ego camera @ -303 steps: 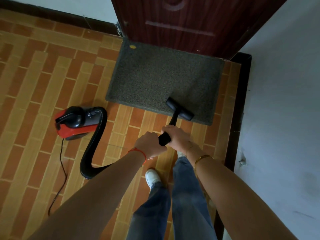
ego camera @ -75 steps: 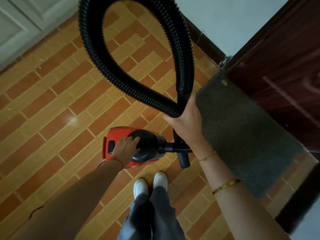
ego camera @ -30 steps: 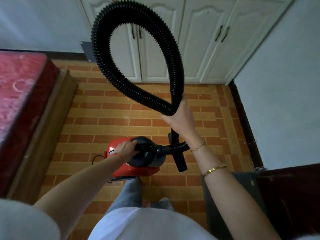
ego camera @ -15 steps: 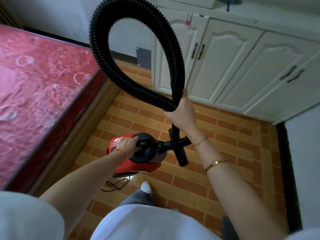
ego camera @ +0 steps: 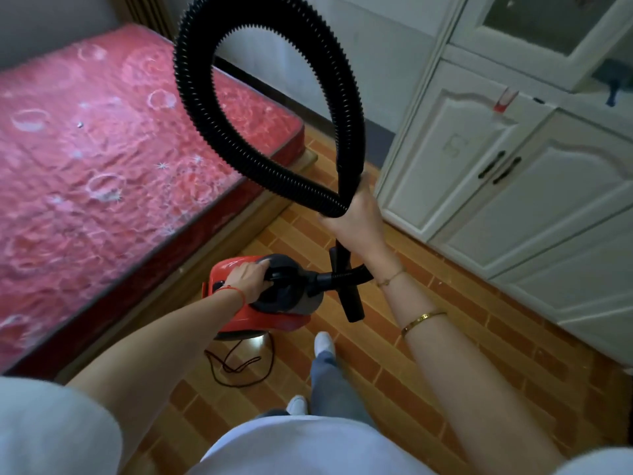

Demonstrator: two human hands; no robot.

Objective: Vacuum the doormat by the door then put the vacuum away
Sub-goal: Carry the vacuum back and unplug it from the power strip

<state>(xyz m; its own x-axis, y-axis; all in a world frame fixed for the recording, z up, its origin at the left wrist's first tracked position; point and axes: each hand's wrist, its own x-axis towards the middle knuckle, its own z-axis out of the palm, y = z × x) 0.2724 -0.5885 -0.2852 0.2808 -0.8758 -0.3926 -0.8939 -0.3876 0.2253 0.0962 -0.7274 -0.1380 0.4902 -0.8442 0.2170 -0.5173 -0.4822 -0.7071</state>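
In left hand [ego camera: 247, 280], vacuum [ego camera: 274, 303]

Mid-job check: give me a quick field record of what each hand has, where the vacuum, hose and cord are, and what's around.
left hand: grips the black handle on top of the red vacuum, carried off the floor
right hand: holds the black hose gathered in one tall loop
nozzle: hangs below the right hand, beside the vacuum body
cord: trails under the vacuum onto the tiled floor
left of path: bed with red mattress
right of path: white cabinets, doors closed
doormat: not in view
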